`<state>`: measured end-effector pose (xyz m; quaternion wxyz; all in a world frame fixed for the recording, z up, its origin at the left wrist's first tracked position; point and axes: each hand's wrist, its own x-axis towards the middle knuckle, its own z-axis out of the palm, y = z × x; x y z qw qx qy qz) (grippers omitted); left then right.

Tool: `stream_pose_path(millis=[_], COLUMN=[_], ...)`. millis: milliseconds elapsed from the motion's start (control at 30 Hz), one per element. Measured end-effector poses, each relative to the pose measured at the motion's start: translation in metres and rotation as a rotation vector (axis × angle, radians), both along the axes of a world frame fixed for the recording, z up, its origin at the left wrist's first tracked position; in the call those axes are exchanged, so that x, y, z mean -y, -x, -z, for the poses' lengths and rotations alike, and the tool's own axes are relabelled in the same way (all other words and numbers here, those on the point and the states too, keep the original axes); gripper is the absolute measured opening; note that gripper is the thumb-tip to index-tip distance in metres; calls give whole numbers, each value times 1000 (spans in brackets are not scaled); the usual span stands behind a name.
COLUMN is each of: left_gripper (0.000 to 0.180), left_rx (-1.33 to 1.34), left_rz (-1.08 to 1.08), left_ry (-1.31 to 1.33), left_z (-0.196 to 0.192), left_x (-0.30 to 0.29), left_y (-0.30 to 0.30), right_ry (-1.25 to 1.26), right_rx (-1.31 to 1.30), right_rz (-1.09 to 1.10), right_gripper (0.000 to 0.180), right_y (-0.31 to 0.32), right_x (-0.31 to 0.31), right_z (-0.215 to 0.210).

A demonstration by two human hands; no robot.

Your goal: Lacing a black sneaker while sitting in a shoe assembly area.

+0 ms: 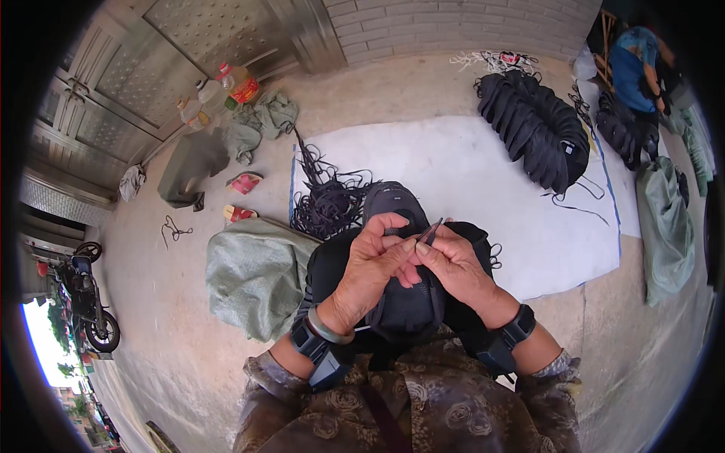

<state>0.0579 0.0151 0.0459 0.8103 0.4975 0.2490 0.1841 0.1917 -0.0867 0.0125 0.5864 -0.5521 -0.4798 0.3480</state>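
A black shoe [392,202] rests on my lap, its rounded toe pointing away from me. Over its middle, my left hand [368,270] and my right hand [458,270] meet, thumbs and forefingers pinched together. Between them is a thin dark shoelace [431,231], with a short end sticking up past the fingertips. Both hands hide part of the shoe's top, so I cannot tell how the lace runs through it. Just beyond my left hand, a tangled heap of black laces [330,198] lies beside the shoe.
A white sheet [445,155] covers the floor ahead, bearing a ring of stacked black shoes [532,128] at far right. A green woven sack [260,275] lies left, another sack [664,234] right. Bottles [240,81] stand by the metal door. A person [634,72] bends at far right.
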Motion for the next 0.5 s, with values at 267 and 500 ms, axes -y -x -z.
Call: stream_pose_path(millis=[267,500], left_gripper=[27,29], left_rx=[-86,-64], left_rz=[126,76], left_ry=[189,254], left_z=[10,-1], left_x=[-4,3], left_y=[1,3], right_ry=[116,328], right_rx=[-258,-336], right_rz=[-106,-168], right_gripper=[25,32], right_y=[-2,-9], right_x=[4,12], right_z=[-5,-10])
